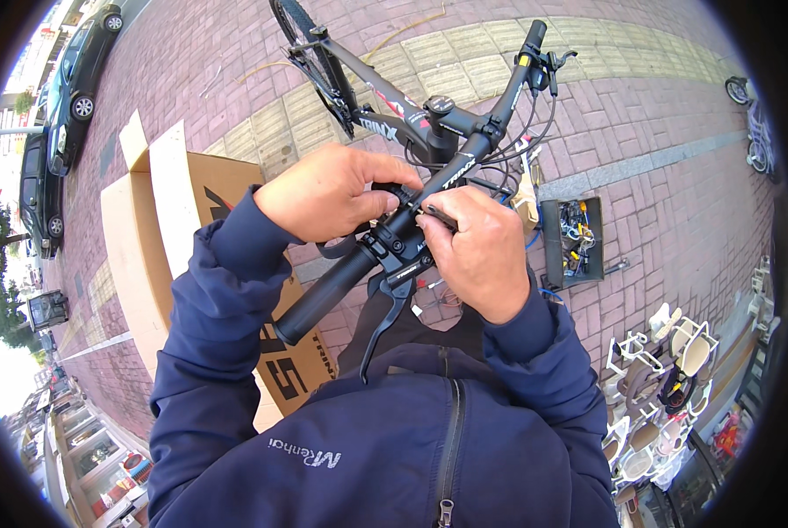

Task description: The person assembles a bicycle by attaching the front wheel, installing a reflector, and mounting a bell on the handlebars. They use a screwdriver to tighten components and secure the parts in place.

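A black bicycle handlebar (328, 290) runs diagonally in front of me, with a grip at its near left end and a brake lever (383, 321) below. My left hand (334, 189) is closed at the bar, thumb and forefinger around a small black part (397, 192), partly hidden by the fingers. Close beside it, my right hand (480, 251) pinches a slim black piece (440, 216), its tip at the bar; its kind cannot be made out. Beyond both hands lie the stem (442, 114) and the dark bicycle frame (372, 84).
An open cardboard box (134, 246) stands at the left. To the right, a dark toolbox (594, 273) holds several tools on the brick paving. White racks with shoe-like items (693, 352) stand at the lower right. Parked cars (82, 97) line the far left.
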The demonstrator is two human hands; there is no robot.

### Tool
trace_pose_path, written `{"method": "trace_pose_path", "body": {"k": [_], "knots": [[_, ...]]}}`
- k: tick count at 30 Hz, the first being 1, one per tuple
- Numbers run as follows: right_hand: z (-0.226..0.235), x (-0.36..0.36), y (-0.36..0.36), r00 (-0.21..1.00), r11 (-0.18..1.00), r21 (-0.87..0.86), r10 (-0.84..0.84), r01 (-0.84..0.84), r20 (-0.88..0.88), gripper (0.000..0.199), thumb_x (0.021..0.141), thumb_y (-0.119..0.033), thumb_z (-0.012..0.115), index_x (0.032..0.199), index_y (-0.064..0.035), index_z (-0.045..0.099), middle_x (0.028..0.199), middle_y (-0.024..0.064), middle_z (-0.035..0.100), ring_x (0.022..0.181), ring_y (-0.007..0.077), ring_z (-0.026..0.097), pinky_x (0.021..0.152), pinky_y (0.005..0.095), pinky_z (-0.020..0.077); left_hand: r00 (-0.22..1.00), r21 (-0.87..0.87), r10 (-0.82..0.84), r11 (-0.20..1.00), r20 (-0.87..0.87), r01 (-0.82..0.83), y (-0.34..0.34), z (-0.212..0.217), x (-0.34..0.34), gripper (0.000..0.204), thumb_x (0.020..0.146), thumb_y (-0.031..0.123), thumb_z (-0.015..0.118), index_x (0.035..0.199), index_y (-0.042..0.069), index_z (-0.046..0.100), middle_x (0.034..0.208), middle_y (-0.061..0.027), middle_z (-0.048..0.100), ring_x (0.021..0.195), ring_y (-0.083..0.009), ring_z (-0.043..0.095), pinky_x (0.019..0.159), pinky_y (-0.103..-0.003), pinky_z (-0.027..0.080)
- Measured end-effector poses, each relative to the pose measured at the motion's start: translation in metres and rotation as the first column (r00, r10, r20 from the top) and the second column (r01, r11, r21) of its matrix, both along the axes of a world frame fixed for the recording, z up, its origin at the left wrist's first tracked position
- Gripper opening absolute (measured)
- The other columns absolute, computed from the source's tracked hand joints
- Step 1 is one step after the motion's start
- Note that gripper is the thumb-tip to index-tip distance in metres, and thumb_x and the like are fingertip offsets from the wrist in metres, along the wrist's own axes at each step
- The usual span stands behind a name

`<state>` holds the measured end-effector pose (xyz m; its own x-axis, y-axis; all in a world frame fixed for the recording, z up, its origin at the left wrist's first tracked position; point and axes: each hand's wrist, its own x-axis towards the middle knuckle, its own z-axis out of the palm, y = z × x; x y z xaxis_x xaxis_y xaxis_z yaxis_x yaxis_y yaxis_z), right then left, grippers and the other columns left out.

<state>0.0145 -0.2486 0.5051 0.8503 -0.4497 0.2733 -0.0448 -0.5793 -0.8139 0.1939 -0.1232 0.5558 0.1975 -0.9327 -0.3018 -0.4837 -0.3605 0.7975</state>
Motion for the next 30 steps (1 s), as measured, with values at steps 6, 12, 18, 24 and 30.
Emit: {"method": "trace_pose_path", "body": {"k": [6,12,18,24,30], "knots": [[0.0012,-0.0003,0.0010,1.000,1.000,0.011,0.015,-0.014,-0.012,0.014,0.078,-0.005,0.077,0.088,-0.0052,0.067,0.081,0.0108,0.066,0.072,0.0316,0.067,0.063,0.0393,0.0524,0.999,-0.030,-0.011,0.999,0.043,0.012,0.0040,-0.0086,0.0003,0.027,0.090,0.007,0.067,0.117,0.005,0.071,0.089,-0.0162,0.072,0.077,-0.0286,0.069,0.074,-0.035,0.054],[0.0015,-0.0010,0.0025,1.000,0.998,-0.062,0.029,-0.028,0.012,0.012,0.080,-0.003,0.076,0.088,-0.0022,0.068,0.079,0.0131,0.066,0.069,0.0308,0.066,0.063,0.0379,0.0519,0.998,-0.027,-0.029,0.999,0.054,0.031,0.0048,-0.0082,0.0006,0.027,0.090,0.008,0.067,0.116,0.005,0.071,0.086,-0.0169,0.071,0.073,-0.0284,0.069,0.072,-0.036,0.054],[0.0002,-0.0009,0.0010,0.999,0.999,-0.028,0.045,-0.045,0.011,0.012,0.080,-0.001,0.076,0.088,-0.0022,0.069,0.081,0.0130,0.067,0.069,0.0303,0.066,0.062,0.0368,0.0519,0.999,0.007,-0.004,1.000,0.037,0.003,0.0045,-0.0047,-0.0019,0.026,0.090,0.008,0.066,0.115,0.004,0.071,0.085,-0.0175,0.071,0.073,-0.0304,0.068,0.072,-0.036,0.054],[-0.0022,0.0013,0.0017,0.999,1.000,0.020,0.013,-0.014,0.041,0.011,0.079,-0.001,0.076,0.087,-0.0021,0.069,0.081,0.0127,0.067,0.067,0.0299,0.066,0.060,0.0364,0.0512,0.997,-0.037,-0.004,0.999,0.075,0.006,0.0046,-0.0025,-0.0046,0.023,0.089,0.008,0.066,0.112,0.004,0.071,0.086,-0.0187,0.070,0.075,-0.0351,0.068,0.072,-0.039,0.054],[0.0015,-0.0008,-0.0003,0.998,0.997,-0.062,0.056,-0.055,0.003,0.011,0.080,-0.004,0.076,0.088,-0.0023,0.069,0.080,0.0129,0.067,0.068,0.0303,0.066,0.061,0.0376,0.0509,0.994,-0.029,-0.019,0.999,0.110,0.022,0.0044,-0.0012,-0.0048,0.022,0.088,0.008,0.066,0.110,0.004,0.070,0.086,-0.0196,0.069,0.075,-0.0376,0.066,0.072,-0.041,0.054]]}}
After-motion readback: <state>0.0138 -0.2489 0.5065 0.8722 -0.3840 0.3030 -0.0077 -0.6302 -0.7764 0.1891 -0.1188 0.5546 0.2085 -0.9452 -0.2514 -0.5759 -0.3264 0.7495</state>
